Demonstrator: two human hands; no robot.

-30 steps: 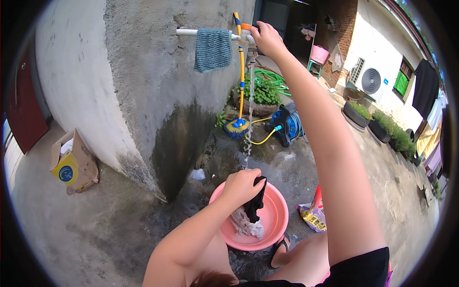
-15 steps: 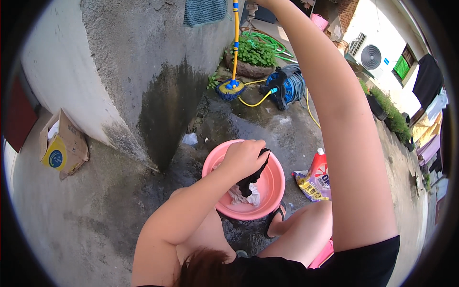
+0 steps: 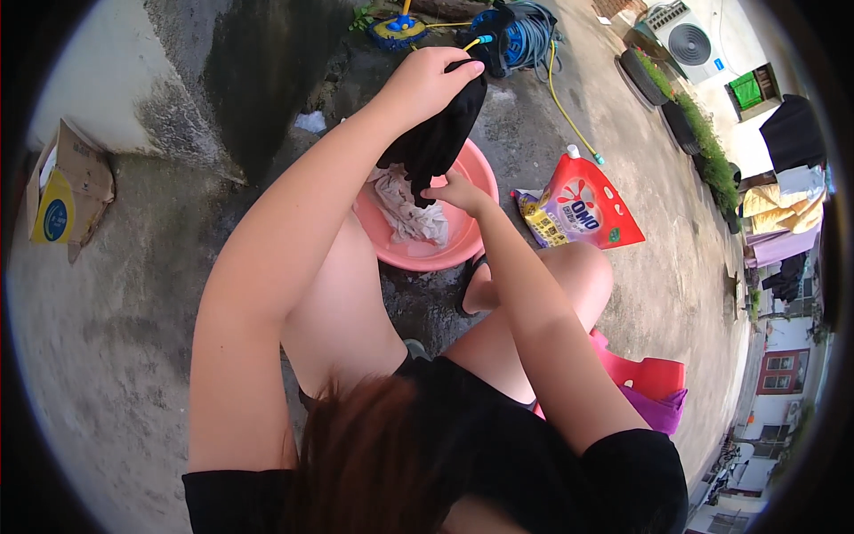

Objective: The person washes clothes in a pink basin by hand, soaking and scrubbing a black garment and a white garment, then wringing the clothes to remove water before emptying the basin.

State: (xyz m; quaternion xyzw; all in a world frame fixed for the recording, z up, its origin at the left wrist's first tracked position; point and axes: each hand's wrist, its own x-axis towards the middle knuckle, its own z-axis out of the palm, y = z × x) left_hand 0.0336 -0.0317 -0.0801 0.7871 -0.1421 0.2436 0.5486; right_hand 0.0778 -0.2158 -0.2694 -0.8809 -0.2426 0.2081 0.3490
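My left hand [image 3: 431,87] is closed on the top of a black cloth [image 3: 438,133], which hangs bunched over a pink basin [image 3: 480,165]. My right hand [image 3: 455,193] grips the lower end of the same cloth, its thumb showing at the edge. Inside the basin, below the black cloth, lies a crumpled pale cloth [image 3: 411,209] that looks wet. The basin stands on the ground in front of my knees. Part of the black cloth hides the basin's far left rim.
A red detergent pouch [image 3: 583,205] stands right of the basin. Farther off are a blue hose reel [image 3: 511,40] with a yellow hose [image 3: 569,116] and a mop head [image 3: 398,32]. A cardboard box [image 3: 78,187] sits at left. Behind my right leg is a red plastic stool [image 3: 654,376].
My right arm has come down from high up, and its hand now grips the black cloth. My left hand has raised the cloth higher over the basin. The view has tilted toward me.
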